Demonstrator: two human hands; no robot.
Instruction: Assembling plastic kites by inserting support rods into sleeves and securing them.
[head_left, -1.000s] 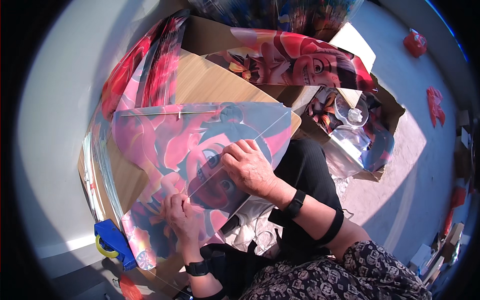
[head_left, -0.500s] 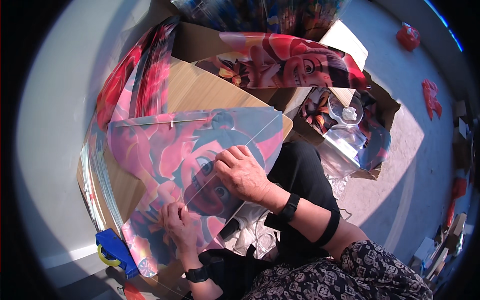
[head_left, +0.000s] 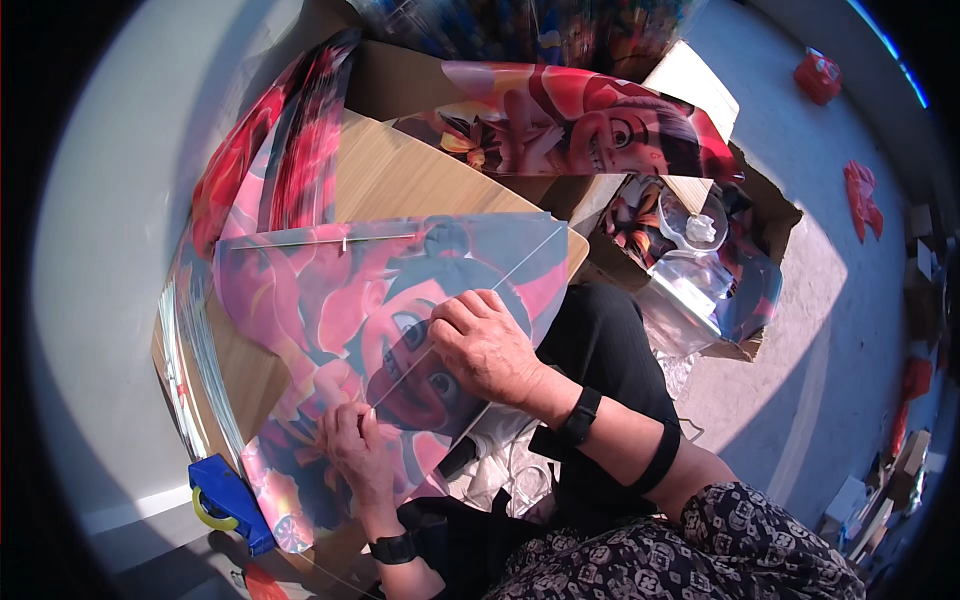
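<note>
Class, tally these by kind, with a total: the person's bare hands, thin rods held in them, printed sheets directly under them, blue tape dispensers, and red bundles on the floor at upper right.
Bare hands (left hand, right hand): 2
Thin pale rod: 1
Printed sheet: 1
Blue tape dispenser: 1
Red bundles: 2
Total: 7

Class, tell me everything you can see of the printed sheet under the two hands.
The sheet is thin and film-like, with a soft pink and grey-blue print including a wide-eyed cartoon face turned sideways. It lies spread, mostly flat, over the wooden table. One thin rod lies along its top edge; a pale stick slants across it. The left hand and right hand pinch this stick against the print.
</note>
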